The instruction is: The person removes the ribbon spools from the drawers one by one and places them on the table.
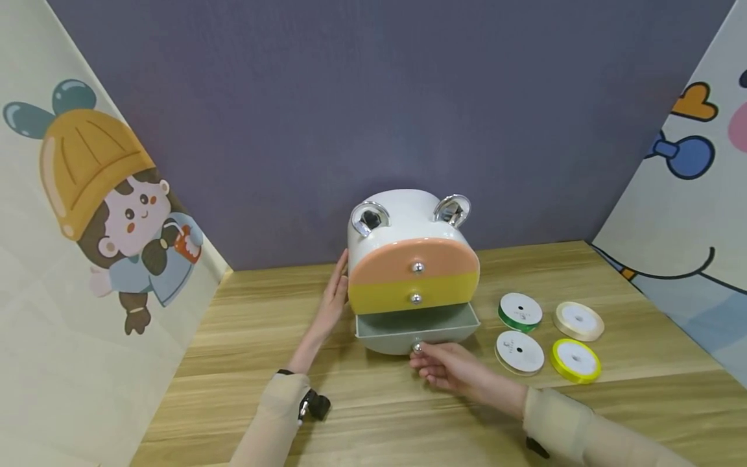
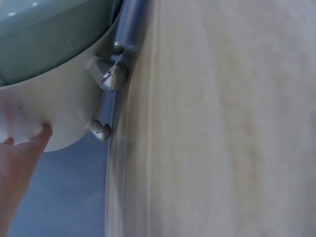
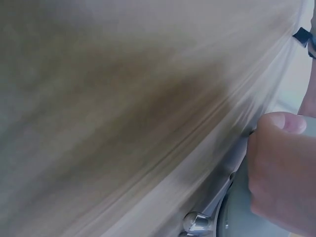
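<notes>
A small rounded drawer cabinet (image 1: 403,217) with a white shell and two silver ear-like rings stands near the back of the table. Its orange top drawer (image 1: 385,263) and yellow middle drawer (image 1: 379,296) are closed, while the grey-green bottom drawer (image 1: 385,342) is pulled out. My right hand (image 1: 452,368) pinches the silver knob (image 1: 417,347) of that bottom drawer; in the right wrist view the hand (image 3: 284,173) hides the knob. The left hand (image 1: 334,298) rests its straight fingers against the cabinet's left side, and its thumb (image 2: 42,136) touches the white shell.
Right of the cabinet lie several ribbon spools: a green one (image 1: 520,311), a cream one (image 1: 579,321), a white one (image 1: 519,353) and a yellow one (image 1: 575,360). A dark wall (image 1: 373,97) rises behind the wooden table (image 1: 233,389), with cartoon-printed panels at both sides.
</notes>
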{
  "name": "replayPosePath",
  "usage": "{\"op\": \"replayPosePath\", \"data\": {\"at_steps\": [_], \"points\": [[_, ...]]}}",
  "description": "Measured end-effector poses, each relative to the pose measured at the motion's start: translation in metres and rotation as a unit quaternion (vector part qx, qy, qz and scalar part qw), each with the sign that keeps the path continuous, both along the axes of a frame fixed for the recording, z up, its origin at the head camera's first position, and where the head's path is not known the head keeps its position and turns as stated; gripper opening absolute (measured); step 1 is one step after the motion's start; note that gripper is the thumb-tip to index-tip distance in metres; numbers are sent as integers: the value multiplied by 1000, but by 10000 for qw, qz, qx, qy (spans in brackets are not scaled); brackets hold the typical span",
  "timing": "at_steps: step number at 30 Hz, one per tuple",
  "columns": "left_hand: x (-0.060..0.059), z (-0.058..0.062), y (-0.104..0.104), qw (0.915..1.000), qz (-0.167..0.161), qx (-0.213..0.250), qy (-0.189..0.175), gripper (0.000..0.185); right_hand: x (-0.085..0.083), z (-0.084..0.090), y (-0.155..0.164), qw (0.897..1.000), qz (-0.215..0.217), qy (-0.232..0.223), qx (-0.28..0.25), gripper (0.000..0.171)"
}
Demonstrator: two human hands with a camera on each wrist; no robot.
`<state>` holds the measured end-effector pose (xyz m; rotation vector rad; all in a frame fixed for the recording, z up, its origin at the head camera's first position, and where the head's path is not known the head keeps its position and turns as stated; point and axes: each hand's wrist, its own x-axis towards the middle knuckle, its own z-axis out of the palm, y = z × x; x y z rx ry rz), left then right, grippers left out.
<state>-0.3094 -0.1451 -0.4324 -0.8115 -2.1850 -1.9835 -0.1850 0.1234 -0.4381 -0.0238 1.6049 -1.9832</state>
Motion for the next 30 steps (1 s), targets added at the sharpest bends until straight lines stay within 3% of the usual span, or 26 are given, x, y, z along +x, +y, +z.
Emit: {"op": "replayPosePath", "data": {"at_steps": [11, 18, 30], "points": [[-1, -2, -2, 9998, -74, 164, -4, 54, -13, -1, -2, 9997, -209, -29, 112, 25], [-2, -5, -1, 9997, 20, 31, 260, 56, -19, 0, -4, 9994, -284, 13, 217, 27], [1, 0, -2, 9999, -28, -52, -150, 52, -31, 3, -3, 9992, -303, 32, 240, 31]]}}
